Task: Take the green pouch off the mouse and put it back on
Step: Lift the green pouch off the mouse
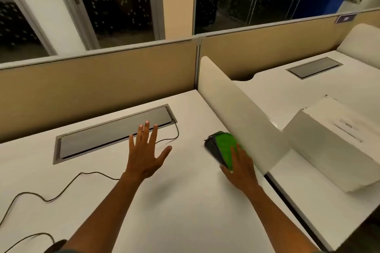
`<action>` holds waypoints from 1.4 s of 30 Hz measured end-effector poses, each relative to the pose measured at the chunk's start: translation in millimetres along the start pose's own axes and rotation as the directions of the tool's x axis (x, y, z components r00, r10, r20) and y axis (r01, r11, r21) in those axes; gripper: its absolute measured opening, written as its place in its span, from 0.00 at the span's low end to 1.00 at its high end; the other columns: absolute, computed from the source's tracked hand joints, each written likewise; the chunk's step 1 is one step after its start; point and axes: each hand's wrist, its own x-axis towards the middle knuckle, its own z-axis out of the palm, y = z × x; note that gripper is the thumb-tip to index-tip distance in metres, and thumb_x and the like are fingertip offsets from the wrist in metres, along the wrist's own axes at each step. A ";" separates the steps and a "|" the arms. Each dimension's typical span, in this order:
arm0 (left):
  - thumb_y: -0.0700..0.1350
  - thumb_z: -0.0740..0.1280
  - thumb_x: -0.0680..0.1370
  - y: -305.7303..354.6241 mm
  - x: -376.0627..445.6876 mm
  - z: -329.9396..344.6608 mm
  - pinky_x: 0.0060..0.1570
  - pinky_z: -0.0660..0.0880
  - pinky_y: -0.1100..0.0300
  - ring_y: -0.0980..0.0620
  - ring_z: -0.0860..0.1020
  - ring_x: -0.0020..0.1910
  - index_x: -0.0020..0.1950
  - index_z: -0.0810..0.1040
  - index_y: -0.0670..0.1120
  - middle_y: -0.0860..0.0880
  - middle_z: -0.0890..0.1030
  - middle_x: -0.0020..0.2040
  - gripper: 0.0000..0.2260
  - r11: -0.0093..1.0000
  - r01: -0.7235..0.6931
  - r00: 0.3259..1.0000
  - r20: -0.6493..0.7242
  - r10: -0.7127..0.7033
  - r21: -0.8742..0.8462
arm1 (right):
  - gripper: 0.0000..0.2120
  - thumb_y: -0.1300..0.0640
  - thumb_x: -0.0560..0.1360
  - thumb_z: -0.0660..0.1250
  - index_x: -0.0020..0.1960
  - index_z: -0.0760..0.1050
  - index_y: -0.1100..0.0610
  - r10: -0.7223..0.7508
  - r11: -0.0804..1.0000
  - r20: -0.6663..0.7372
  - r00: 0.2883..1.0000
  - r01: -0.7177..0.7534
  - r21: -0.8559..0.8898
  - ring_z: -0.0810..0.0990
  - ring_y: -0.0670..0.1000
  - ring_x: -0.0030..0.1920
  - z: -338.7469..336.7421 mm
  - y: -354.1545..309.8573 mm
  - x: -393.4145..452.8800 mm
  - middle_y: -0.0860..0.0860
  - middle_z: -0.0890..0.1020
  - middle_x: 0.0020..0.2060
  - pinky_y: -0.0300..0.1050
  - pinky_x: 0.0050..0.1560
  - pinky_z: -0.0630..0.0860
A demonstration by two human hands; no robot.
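Note:
A green pouch [225, 146] lies over a black mouse [211, 149] on the white desk [174, 201], close to the cream side divider. My right hand [241, 167] rests on the near end of the pouch, thumb against its left side and fingers laid over the green fabric. My left hand [145, 153] hovers flat over the desk to the left, fingers spread wide, holding nothing. Only the left edge and far tip of the mouse show from under the pouch.
A grey cable hatch [112, 134] is set in the desk behind my left hand. A thin black cable [61, 192] runs across the desk's left part. The cream divider [244, 117] stands right of the mouse. A white box [333, 144] lies on the neighbouring desk.

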 end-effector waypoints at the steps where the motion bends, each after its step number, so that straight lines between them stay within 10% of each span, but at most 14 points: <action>1: 0.76 0.39 0.70 0.7 0.6 2.9 0.76 0.44 0.39 0.45 0.41 0.79 0.79 0.45 0.50 0.46 0.43 0.81 0.44 1.000 0.014 1.000 0.023 -0.014 -0.008 | 0.40 0.40 0.76 0.62 0.77 0.48 0.57 -0.003 1.000 0.020 1.000 0.003 0.011 0.54 0.58 0.76 1.1 4.1 -0.5 0.57 0.52 0.78 0.58 0.75 0.56; 14: 0.76 0.38 0.70 -9.0 -1.0 15.3 0.76 0.41 0.41 0.47 0.39 0.79 0.79 0.44 0.51 0.47 0.41 0.80 0.44 1.000 0.008 0.999 0.035 -0.007 -0.016 | 0.19 0.48 0.78 0.64 0.65 0.75 0.56 0.013 1.000 0.020 1.000 -0.013 -0.024 0.70 0.57 0.67 -14.4 16.4 19.5 0.54 0.72 0.70 0.50 0.64 0.71; 22: 0.77 0.36 0.68 -29.5 -17.5 -8.5 0.76 0.43 0.40 0.46 0.40 0.79 0.79 0.43 0.51 0.47 0.41 0.81 0.46 0.999 0.050 0.999 0.017 -0.050 0.005 | 0.20 0.44 0.79 0.59 0.34 0.72 0.56 0.128 0.953 -0.042 0.991 -0.112 0.283 0.76 0.58 0.35 -38.1 -2.9 19.8 0.54 0.78 0.32 0.48 0.34 0.69; 27: 0.77 0.35 0.67 -35.5 -35.7 -30.0 0.76 0.43 0.40 0.47 0.40 0.79 0.79 0.42 0.51 0.47 0.41 0.81 0.47 0.997 0.078 0.997 -0.002 -0.078 -0.011 | 0.20 0.48 0.80 0.59 0.35 0.75 0.58 0.170 0.867 -0.085 0.982 -0.108 0.486 0.75 0.56 0.33 -55.7 -23.4 15.0 0.55 0.78 0.30 0.48 0.34 0.70; 33: 0.78 0.34 0.67 -48.7 -65.7 -55.9 0.76 0.42 0.40 0.47 0.40 0.79 0.79 0.42 0.51 0.46 0.42 0.81 0.47 0.993 0.112 0.993 -0.041 -0.113 -0.024 | 0.22 0.51 0.81 0.59 0.40 0.77 0.67 0.272 0.679 -0.053 0.961 -0.153 0.718 0.78 0.60 0.37 -72.0 -54.5 10.6 0.62 0.79 0.34 0.59 0.41 0.80; 42: 0.78 0.37 0.66 -103.7 -130.6 -87.9 0.76 0.41 0.41 0.48 0.40 0.79 0.79 0.42 0.53 0.48 0.42 0.81 0.47 0.976 0.195 0.978 -0.056 -0.201 -0.097 | 0.14 0.53 0.80 0.60 0.61 0.75 0.59 0.237 0.092 0.196 0.951 -0.223 0.970 0.77 0.64 0.60 -79.2 -110.6 -17.2 0.63 0.78 0.60 0.63 0.60 0.75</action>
